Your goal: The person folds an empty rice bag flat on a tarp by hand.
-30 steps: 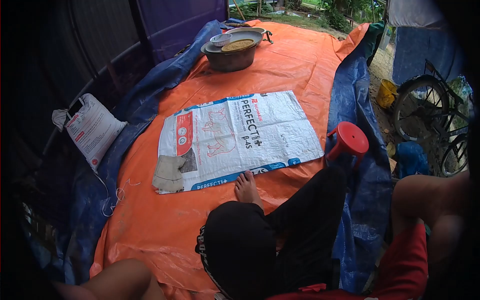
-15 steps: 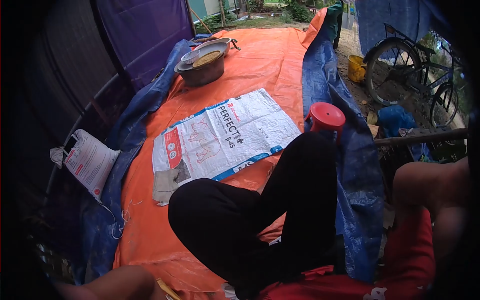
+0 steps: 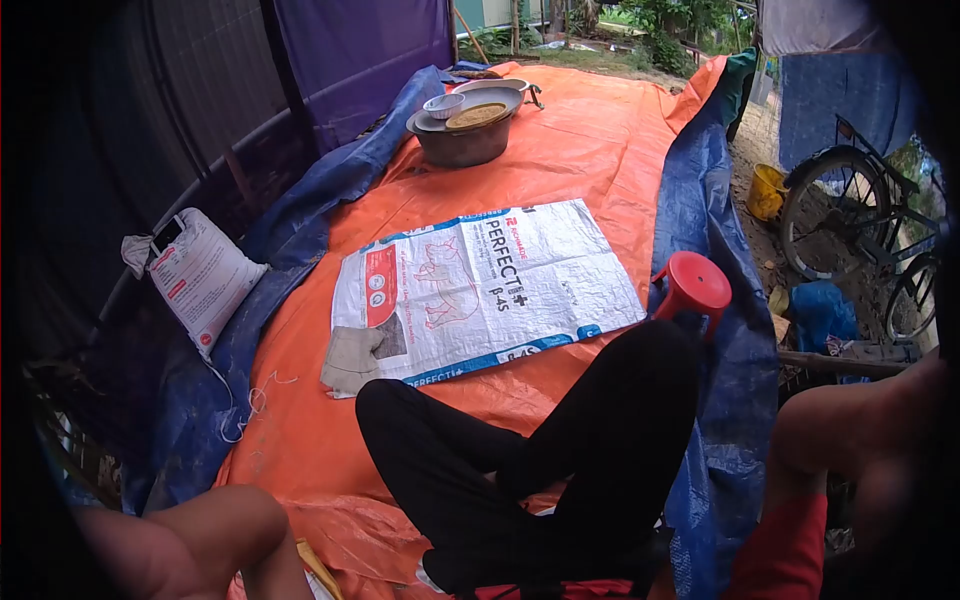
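Observation:
Both my arms are bent, their elbows out to the sides. My left forearm (image 3: 190,530) runs off into the dark lower-left edge, and its hand is out of view. At the right, my right forearm (image 3: 850,415) rises from a red sleeve (image 3: 785,550) and leaves the frame; that hand is out of view too. My crossed legs in black trousers (image 3: 610,440) rest on an orange tarp (image 3: 300,450). In front of them a white printed feed sack (image 3: 560,270) lies flat, with a grey-beige patch (image 3: 352,358) at its near left corner.
A red plastic stool (image 3: 697,282) stands right of my knee. Farther off is a dark pot (image 3: 463,150) with a tray, a white bowl (image 3: 443,105) and a yellowish round item (image 3: 476,116). A filled white sack (image 3: 205,280) leans at left. A bicycle (image 3: 850,215) stands at right.
The view has shifted, so the tarp, sack and stool appear farther right. My left forearm shows more, and the right sleeve sits lower in the frame. The objects themselves have not moved.

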Demonstrator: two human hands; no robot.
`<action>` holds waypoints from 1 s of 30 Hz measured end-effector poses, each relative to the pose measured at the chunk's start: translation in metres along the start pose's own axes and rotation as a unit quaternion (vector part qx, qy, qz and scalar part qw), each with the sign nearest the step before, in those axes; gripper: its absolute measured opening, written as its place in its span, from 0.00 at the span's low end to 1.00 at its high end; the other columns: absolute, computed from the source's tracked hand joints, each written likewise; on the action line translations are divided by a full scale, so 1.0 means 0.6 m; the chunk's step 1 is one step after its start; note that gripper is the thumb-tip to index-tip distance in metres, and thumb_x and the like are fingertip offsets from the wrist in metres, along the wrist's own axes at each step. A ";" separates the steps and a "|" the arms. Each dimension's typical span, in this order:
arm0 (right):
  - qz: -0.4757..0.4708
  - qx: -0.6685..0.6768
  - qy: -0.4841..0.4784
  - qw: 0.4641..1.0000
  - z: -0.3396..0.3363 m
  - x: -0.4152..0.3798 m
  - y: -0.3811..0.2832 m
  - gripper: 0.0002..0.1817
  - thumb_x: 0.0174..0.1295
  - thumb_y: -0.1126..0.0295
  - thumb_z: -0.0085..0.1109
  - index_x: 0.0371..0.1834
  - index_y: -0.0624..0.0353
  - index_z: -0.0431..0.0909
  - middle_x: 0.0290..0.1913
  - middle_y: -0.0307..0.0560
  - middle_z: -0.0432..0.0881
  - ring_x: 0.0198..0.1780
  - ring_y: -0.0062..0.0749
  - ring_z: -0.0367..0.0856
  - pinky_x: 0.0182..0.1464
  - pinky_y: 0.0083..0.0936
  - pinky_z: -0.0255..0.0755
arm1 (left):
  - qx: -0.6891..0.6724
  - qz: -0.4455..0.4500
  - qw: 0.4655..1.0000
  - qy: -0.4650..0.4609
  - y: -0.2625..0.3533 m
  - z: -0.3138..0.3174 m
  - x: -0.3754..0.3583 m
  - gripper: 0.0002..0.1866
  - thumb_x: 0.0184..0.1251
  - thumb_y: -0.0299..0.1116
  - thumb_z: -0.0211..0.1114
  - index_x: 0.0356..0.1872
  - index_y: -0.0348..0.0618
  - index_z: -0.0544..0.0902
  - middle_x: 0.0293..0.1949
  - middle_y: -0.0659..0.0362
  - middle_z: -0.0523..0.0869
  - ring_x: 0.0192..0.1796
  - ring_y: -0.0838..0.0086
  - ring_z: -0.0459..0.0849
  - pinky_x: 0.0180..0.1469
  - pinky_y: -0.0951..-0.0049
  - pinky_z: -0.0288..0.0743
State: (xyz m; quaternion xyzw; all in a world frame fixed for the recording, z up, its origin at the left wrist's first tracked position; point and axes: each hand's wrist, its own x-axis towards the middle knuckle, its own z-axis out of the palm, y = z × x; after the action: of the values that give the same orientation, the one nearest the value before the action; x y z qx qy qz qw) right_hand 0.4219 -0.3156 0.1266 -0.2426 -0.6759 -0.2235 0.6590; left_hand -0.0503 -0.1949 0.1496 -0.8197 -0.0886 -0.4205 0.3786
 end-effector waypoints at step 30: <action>0.564 -0.030 -0.163 0.809 0.447 -0.568 0.330 0.17 0.64 0.82 0.59 0.56 0.61 0.78 0.49 0.51 0.79 0.45 0.32 0.82 0.45 0.26 0.76 | -0.111 -0.602 0.764 -0.204 -0.083 0.601 -0.455 0.21 0.70 0.32 0.68 0.61 0.36 0.78 0.61 0.47 0.80 0.64 0.55 0.78 0.66 0.57 0.71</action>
State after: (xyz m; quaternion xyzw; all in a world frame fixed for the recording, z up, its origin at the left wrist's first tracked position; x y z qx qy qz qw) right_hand 0.3398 -0.0050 -0.2261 -0.6335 -0.5107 0.2101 0.5420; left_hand -0.0214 0.1381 -0.1595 -0.7007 -0.5918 -0.3919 -0.0731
